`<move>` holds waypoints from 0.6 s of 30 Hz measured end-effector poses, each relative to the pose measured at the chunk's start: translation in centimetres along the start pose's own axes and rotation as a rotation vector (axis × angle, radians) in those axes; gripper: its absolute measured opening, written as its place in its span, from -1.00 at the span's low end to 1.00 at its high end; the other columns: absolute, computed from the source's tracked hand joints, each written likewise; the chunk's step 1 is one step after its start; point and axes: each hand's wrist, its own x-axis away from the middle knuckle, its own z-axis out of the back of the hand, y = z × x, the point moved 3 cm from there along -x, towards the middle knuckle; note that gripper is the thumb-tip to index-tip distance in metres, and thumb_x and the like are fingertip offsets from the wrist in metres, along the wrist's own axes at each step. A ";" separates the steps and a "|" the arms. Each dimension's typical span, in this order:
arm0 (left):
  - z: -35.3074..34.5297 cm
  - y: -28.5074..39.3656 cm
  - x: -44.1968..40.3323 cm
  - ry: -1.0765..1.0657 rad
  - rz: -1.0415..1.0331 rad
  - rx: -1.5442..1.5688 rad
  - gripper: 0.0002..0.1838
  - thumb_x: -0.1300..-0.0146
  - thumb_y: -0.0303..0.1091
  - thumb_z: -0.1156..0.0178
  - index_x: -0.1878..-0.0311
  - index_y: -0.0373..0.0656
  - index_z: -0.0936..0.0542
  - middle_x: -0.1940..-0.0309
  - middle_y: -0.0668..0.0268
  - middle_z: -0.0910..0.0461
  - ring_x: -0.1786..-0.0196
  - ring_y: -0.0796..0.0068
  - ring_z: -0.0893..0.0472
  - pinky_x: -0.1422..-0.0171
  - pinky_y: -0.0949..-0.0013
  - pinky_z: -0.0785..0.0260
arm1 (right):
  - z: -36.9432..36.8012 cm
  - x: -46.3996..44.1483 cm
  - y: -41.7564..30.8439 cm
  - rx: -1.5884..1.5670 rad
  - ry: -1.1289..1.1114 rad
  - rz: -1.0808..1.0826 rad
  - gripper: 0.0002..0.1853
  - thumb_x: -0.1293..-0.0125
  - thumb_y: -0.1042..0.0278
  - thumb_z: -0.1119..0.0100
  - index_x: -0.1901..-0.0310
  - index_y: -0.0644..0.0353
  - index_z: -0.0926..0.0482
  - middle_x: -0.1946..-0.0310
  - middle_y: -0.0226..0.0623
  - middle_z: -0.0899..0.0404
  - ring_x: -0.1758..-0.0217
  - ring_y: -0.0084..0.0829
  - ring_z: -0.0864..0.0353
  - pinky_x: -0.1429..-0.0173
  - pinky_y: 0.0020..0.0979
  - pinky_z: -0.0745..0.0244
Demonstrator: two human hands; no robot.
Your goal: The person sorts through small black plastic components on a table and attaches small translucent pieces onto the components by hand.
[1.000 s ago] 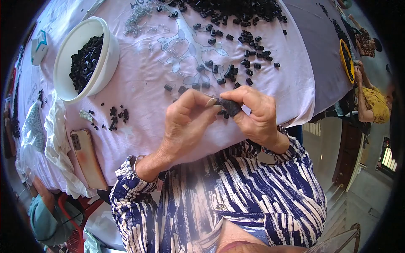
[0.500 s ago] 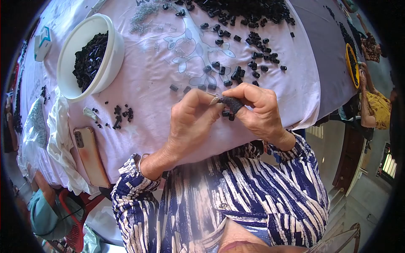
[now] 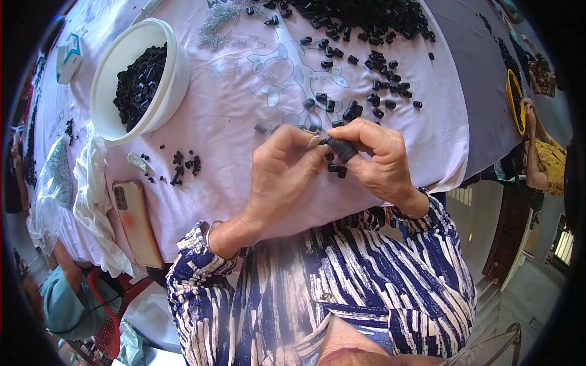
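My left hand [image 3: 284, 168] is closed in a pinch, with a small pale scrap showing at its fingertips. Opposite it, my right hand [image 3: 378, 158] pinches a small black piece; a dark cover [image 3: 343, 150] wraps one of its fingers. The fingertips of both hands meet around the black piece, which they partly hide. Several loose black pieces [image 3: 352, 110] lie on the pink cloth just beyond the hands, and a few more sit beneath them. Farther off is a large heap of black pieces [image 3: 366, 15].
A white bowl [image 3: 177, 79] of black pieces stands at the left. Below it lie small black bits [image 3: 177, 166], a phone [image 3: 137, 222] and white cloth [image 3: 91, 201]. A small box [image 3: 69, 59] is at the upper left. People are at both sides, one near a yellow tray [image 3: 516, 104].
The view has shifted, so the table things appear farther right. Both hands stay together at the black piece, with only small finger movements.
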 end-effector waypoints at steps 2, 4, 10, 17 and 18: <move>0.1 0.1 0.0 -0.002 -0.010 -0.029 -0.89 -0.22 -0.56 -0.29 0.26 -0.30 -0.54 0.40 0.35 -0.63 0.32 0.72 -0.57 0.29 0.59 -0.43 | 0.0 -0.2 0.1 -0.028 -0.012 -0.043 -0.66 0.08 0.72 -0.08 0.18 0.36 -0.62 0.34 -0.16 -0.64 0.31 -0.36 -0.66 0.23 -0.44 -0.53; 0.2 0.2 0.0 -0.008 -0.027 -0.057 -0.89 -0.21 -0.56 -0.29 0.25 -0.30 -0.54 0.38 0.34 -0.64 0.30 0.71 -0.58 0.27 0.59 -0.44 | 0.1 -0.4 0.1 -0.043 -0.029 -0.086 -0.67 0.04 0.72 -0.07 0.17 0.36 -0.62 0.33 -0.20 -0.65 0.31 -0.46 -0.65 0.25 -0.48 -0.53; 0.4 -0.2 0.0 -0.035 -0.072 -0.086 -0.89 -0.20 -0.59 -0.28 0.24 -0.30 -0.55 0.31 0.30 -0.66 0.21 0.66 -0.62 0.15 0.56 -0.49 | 0.6 -0.6 0.0 -0.210 -0.208 -0.320 -0.78 -0.29 0.56 -0.20 0.03 0.39 -0.57 0.24 -0.36 -0.63 0.26 -0.67 -0.59 0.17 -0.66 -0.55; 0.4 -0.1 -0.1 -0.059 -0.108 -0.093 -0.90 -0.24 -0.58 -0.28 0.23 -0.28 -0.54 0.28 0.31 -0.65 0.27 0.64 -0.64 0.24 0.58 -0.51 | 0.8 -0.9 -0.2 -0.373 -0.226 -0.440 -0.76 -0.30 0.50 -0.19 0.02 0.37 -0.57 0.27 -0.35 -0.64 0.27 -0.67 -0.60 0.20 -0.64 -0.57; 0.4 0.0 -0.2 -0.059 -0.108 -0.105 -0.90 -0.24 -0.58 -0.28 0.23 -0.28 -0.54 0.28 0.31 -0.65 0.27 0.64 -0.64 0.24 0.58 -0.51 | 0.9 -1.1 -0.4 -0.361 -0.225 -0.451 -0.76 -0.30 0.51 -0.18 0.02 0.37 -0.57 0.27 -0.35 -0.64 0.28 -0.67 -0.60 0.21 -0.64 -0.58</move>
